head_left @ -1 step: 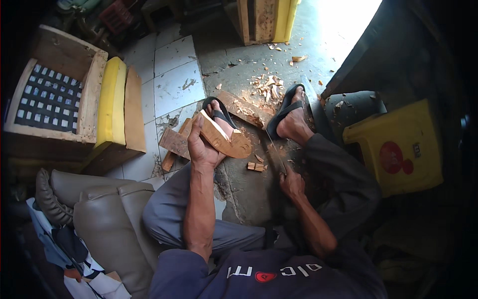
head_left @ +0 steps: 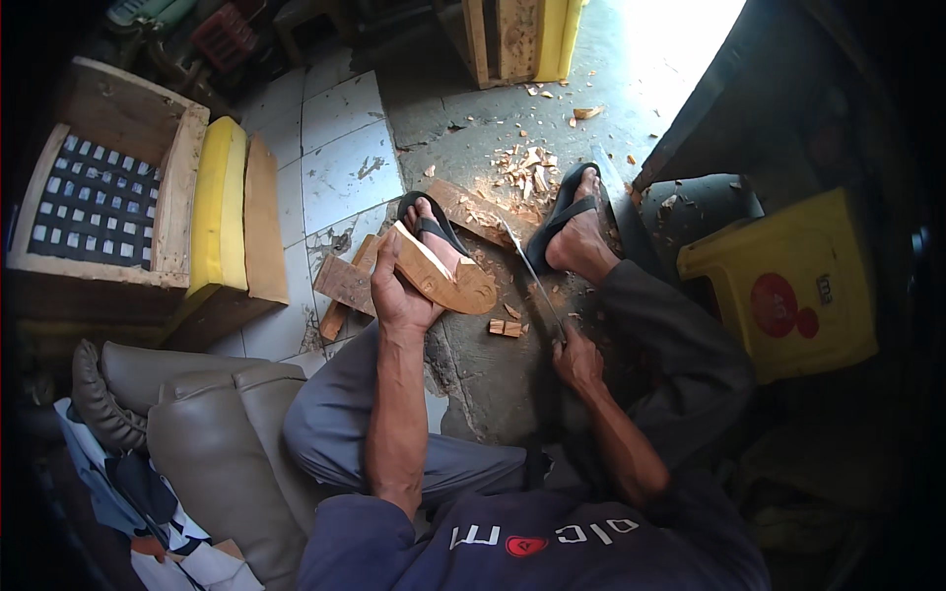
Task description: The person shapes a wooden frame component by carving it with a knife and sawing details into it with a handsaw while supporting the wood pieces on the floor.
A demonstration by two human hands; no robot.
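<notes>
My left hand (head_left: 401,295) is closed around a curved, pale wooden piece (head_left: 440,278), thumb along its upper side. The piece is tilted, its rounded end pointing right, above my sandalled left foot. In my right hand (head_left: 578,361) is the handle of a long-bladed knife (head_left: 537,281). Its narrow blade points away from me, between my two feet and apart from the held wood. Most of the handle is hidden by my fingers. Beyond the blade lies a flat wooden board (head_left: 463,212) strewn with shavings, between my sandals.
Wood chips (head_left: 527,169) litter the concrete floor. Wood offcuts (head_left: 345,284) lie left of my left foot. A wooden frame with woven straps (head_left: 192,187) and yellow foam (head_left: 219,202) stand at left, above brown cushions (head_left: 222,424). A yellow plastic stool (head_left: 783,286) is at right.
The knife's blade tip has swung slightly left and shows more brightly. My left hand and the wooden piece have barely moved.
</notes>
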